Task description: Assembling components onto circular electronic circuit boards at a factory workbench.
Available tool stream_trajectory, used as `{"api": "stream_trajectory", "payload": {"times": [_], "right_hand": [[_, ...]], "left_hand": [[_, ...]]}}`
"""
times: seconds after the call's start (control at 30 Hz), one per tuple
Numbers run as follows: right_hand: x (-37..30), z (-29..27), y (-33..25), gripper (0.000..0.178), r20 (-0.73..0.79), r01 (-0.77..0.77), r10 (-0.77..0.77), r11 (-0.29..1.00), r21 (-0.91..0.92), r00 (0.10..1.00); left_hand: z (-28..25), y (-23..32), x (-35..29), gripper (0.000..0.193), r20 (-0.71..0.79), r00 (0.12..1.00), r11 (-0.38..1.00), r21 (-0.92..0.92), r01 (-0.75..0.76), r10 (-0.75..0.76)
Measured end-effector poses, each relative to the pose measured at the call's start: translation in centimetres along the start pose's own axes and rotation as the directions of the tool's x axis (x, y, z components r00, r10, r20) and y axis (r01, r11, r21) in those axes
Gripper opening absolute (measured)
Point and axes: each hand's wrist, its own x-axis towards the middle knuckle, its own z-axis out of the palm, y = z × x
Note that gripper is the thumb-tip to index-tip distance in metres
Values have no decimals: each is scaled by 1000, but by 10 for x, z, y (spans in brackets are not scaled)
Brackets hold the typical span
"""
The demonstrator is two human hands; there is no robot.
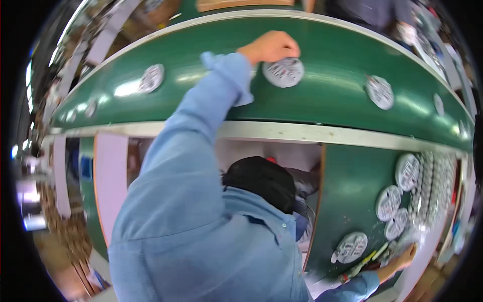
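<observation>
Over the green conveyor belt [322,65], my left arm stretches far forward. The fingers of my left hand [274,47] are closed at the upper rim of a round white disc [285,74] that carries small dark and metallic parts. Low at the right, my right hand [404,257] rests by clear plastic [402,242] on the green worktop [347,186]. Its fingers are curled, and what they hold, if anything, is too small to make out. Beside it lie a tool with a yellow-green handle [367,259] and another white disc [351,247].
Other white discs lie along the belt, one at left [151,78] and one at right [380,92]. On the worktop's right, several discs [389,203] sit against rows of white round pieces [431,186]. A pale rail [282,132] edges the belt; another person [367,12] is beyond it.
</observation>
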Motion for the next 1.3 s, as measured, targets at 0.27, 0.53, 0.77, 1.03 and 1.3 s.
{"api": "stream_trajectory", "payload": {"times": [0.27, 0.53, 0.77, 1.03, 1.3], "right_hand": [[-99, -24, -104, 24, -20, 92, -94, 876, 474, 995], [-322, -1, -268, 23, 221, -10, -133, 836, 548, 966], [-356, 58, -286, 20, 188, 463, -563, 794, 394, 805], [-357, 57, -280, 34, 227, 613, -680, 730, 302, 698], [-333, 38, -298, 36, 238, 570, -641, 762, 306, 730]], "left_hand": [[51, 182, -57, 8, -152, 986, 982, -186, 45, -74], [158, 270, -78, 24, 30, 999, 924, -382, 29, -19], [157, 266, -64, 77, 92, 934, 890, -349, -295, 346], [158, 265, -60, 106, 286, 866, 908, -217, -357, 409], [156, 267, -57, 100, 241, 867, 897, -200, -394, 435]]}}
